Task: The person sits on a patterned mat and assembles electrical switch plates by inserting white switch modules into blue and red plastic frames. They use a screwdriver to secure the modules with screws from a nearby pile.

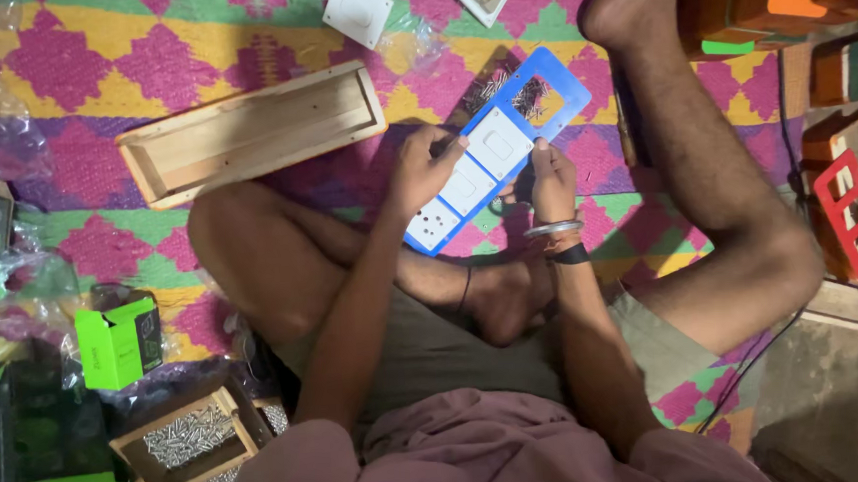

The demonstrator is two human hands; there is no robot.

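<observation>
Both of our hands, the left hand (pixel 423 168) and right hand (pixel 551 178), are closed on the blue switch plate (pixel 498 147) above our lap, and a loose white switch (pixel 499 141) might pop out if we tip it.

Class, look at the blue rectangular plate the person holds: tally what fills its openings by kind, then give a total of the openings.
White square switch modules fitted in the blue rectangular plate: 2
White socket module with round holes: 1
Empty opening: 1
Total: 4 openings
The left hand and right hand grip the plate.
</observation>
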